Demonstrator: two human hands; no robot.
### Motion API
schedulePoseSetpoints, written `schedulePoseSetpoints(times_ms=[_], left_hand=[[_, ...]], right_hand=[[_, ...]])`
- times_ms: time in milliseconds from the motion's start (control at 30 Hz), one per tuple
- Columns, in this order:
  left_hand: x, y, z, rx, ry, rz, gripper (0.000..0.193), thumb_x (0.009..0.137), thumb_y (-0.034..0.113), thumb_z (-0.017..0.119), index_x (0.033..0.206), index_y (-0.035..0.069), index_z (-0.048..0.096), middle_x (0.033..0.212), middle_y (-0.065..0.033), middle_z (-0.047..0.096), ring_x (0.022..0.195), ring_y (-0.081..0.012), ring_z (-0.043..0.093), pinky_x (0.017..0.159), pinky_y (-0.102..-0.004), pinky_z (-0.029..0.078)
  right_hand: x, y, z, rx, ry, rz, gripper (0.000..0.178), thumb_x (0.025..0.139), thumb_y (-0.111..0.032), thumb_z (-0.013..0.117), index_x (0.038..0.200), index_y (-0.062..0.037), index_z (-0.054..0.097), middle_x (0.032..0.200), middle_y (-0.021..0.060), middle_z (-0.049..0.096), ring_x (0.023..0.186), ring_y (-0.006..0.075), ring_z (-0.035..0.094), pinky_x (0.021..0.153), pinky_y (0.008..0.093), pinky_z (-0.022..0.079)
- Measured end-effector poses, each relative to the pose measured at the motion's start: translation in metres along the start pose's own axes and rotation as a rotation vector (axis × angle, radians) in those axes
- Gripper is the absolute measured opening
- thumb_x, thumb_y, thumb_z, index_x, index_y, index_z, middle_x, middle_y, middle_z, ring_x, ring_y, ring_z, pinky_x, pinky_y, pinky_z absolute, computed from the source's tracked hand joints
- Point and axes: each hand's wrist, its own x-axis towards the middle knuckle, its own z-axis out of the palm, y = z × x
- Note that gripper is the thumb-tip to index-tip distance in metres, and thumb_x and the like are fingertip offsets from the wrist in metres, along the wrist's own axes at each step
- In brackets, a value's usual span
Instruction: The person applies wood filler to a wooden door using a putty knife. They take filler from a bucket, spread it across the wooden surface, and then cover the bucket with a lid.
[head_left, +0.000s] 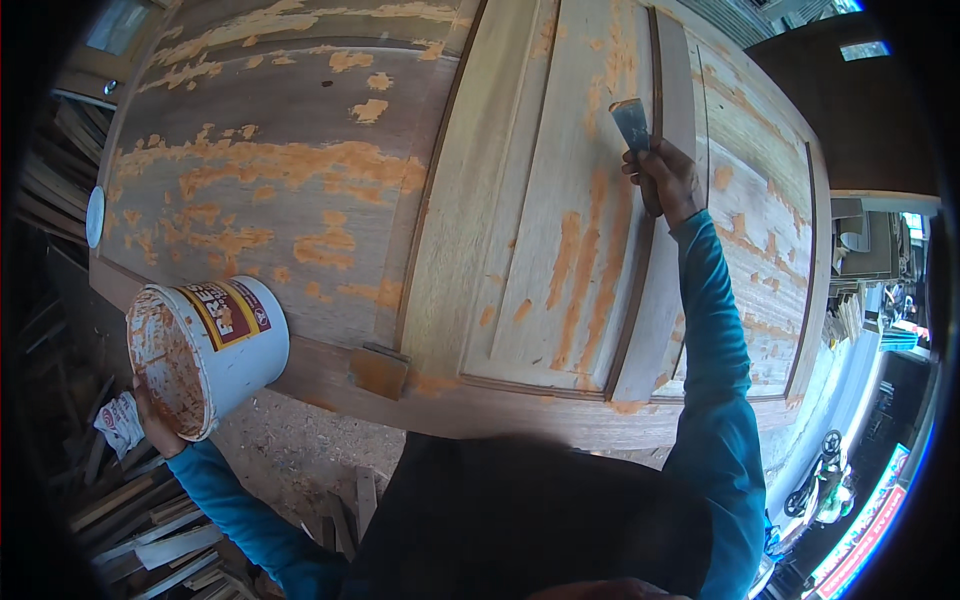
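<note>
My right hand (668, 182) is wrapped round the handle of a putty knife (630, 124); orange filler shows at the blade's tip. The knife is over a wooden door panel (470, 230) with orange filler streaks (585, 270) along it. My left hand (158, 415) grips the lower rim of a white plastic bucket (250, 325), which is tipped on its side with its mouth toward the left. Orange filler smears the bucket's inner wall. Beside that hand is a crumpled white packet (120, 425); I cannot tell whether the fingers touch it.
A flat plate coated with orange filler (380, 372) lies at the door's near edge. The round white lid (95, 217) is at the left edge. Wood offcuts (180, 540) lie piled at lower left. A motorbike (828, 490) stands far off at right.
</note>
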Motion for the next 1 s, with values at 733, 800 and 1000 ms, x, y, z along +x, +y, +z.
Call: schedulePoseSetpoints(times_ms=[733, 800, 1000], left_hand=[[-0.018, 0.015, 0.019, 0.082, 0.083, -0.086, 0.064, 0.108, 0.046, 0.05, 0.153, 0.0, 0.044, 0.146, -0.0163, 0.057, 0.125, -0.0291, 0.063, 0.106, -0.0426, 0.052], [-0.016, 0.012, 0.016, 0.093, 0.104, -0.077, 0.064, 0.109, 0.045, 0.049, 0.154, 0.0, 0.044, 0.147, -0.0162, 0.057, 0.126, -0.0291, 0.063, 0.107, -0.0428, 0.052], [-0.015, 0.012, 0.004, 0.158, 0.177, -0.013, 0.064, 0.109, 0.045, 0.048, 0.155, 0.001, 0.043, 0.149, -0.0158, 0.055, 0.128, -0.0292, 0.062, 0.108, -0.0433, 0.051]], right_hand=[[0.057, -0.042, -0.018, -0.523, 0.055, -0.239, 0.032, 0.103, -0.01, 0.056, 0.129, 0.005, 0.064, 0.094, 0.0079, 0.072, 0.081, 0.0142, 0.067, 0.077, 0.0306, 0.057], [0.058, -0.031, -0.013, -0.547, 0.046, -0.228, 0.032, 0.103, -0.009, 0.056, 0.131, 0.0047, 0.064, 0.094, 0.0075, 0.071, 0.08, 0.014, 0.066, 0.076, 0.0307, 0.057], [0.069, -0.012, -0.016, -0.692, 0.051, -0.316, 0.034, 0.101, -0.009, 0.059, 0.133, 0.0026, 0.065, 0.094, 0.007, 0.072, 0.08, 0.0147, 0.067, 0.079, 0.0314, 0.057]])
